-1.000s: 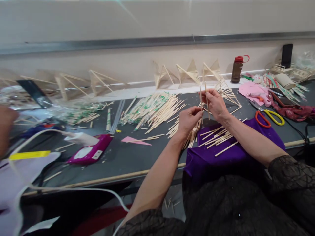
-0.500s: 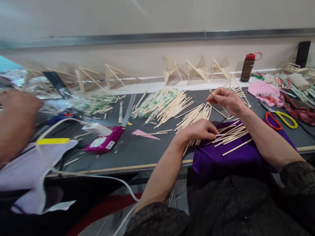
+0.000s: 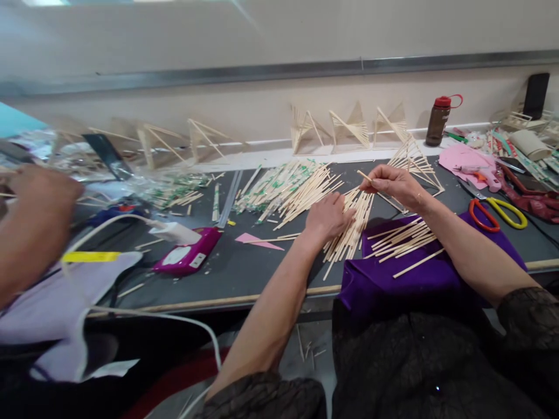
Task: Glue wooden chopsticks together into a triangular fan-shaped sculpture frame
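My right hand (image 3: 391,185) pinches a thin wooden chopstick (image 3: 364,176) between thumb and fingertips, above the table. My left hand (image 3: 326,218) reaches over the left side of a loose pile of bare chopsticks (image 3: 354,230), fingers apart and nothing seen in them; its fingertips are partly hidden. A smaller group of chopsticks (image 3: 404,240) lies on the folded purple cloth (image 3: 428,278) in front of me. Behind my right hand leans a lattice frame of glued sticks (image 3: 417,163).
Wrapped chopsticks (image 3: 279,183) lie behind the pile. Stick models (image 3: 349,129) stand along the wall, near a bottle (image 3: 438,122). Scissors (image 3: 498,212) and a pink glue gun (image 3: 491,174) lie right. Left are a magenta packet (image 3: 187,251), a white cable (image 3: 174,315) and another person's arm (image 3: 37,227).
My left hand has moved from the chopsticks on the purple cloth leftward and up to the pile. My right hand has shifted slightly left, its chopstick now tilted lower.
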Demonstrator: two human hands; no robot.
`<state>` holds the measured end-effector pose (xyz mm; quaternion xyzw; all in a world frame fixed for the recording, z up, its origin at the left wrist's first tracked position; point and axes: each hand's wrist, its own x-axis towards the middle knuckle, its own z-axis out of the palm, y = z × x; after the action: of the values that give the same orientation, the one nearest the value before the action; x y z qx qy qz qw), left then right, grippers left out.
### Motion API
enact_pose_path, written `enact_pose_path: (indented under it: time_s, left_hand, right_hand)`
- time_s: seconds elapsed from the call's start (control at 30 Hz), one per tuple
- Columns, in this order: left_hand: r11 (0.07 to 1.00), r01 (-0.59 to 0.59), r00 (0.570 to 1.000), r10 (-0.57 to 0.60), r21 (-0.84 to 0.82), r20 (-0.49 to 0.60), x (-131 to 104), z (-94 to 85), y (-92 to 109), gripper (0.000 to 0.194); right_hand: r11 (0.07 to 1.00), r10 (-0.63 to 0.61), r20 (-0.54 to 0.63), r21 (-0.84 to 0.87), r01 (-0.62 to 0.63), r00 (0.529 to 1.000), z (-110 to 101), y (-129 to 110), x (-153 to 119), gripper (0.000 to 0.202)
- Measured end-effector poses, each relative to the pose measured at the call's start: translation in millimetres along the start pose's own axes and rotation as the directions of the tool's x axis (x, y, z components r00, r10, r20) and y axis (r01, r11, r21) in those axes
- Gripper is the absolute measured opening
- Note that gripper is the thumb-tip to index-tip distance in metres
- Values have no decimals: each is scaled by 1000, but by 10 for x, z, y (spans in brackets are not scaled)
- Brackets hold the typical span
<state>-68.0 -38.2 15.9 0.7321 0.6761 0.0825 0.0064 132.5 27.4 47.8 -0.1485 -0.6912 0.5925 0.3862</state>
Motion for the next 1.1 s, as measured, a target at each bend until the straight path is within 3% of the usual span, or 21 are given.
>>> enact_pose_path:
  time_s: [0.17, 0.33, 0.43, 0.57, 0.8, 0.9, 1.1]
  left_hand:
    - [998, 15, 992, -22, 59, 121, -159, 154, -103, 57]
    - [998, -35, 986, 27, 45, 165, -230, 130, 4, 55]
    - [999, -40, 985, 33, 36, 168, -210, 129, -33, 54]
    - [998, 41, 990, -48, 55, 130, -187, 134, -251, 54]
    - [984, 174, 983, -172, 41, -56, -268, -10, -706, 43]
    - [993, 117, 991, -117, 2, -72, -316, 6, -676, 44]
    - [983, -127, 991, 130, -131, 19, -428, 102, -378, 36]
  right_hand:
    - [999, 29, -6, -14, -29, 1000, 29, -4, -11, 40]
    - [1000, 27, -25, 2, -27, 999, 36, 4, -14, 35]
    - [999, 41, -31, 4, -41, 999, 36, 2, -11, 35]
    - [999, 48, -34, 4, -48, 998, 39, -18, -11, 34]
    - [999, 35, -16, 6, -35, 999, 43, 41, -7, 29]
    - [1000, 31, -13, -4, -31, 999, 42, 71, -8, 27]
    - [999, 52, -20, 0, -52, 998, 41, 63, -9, 30]
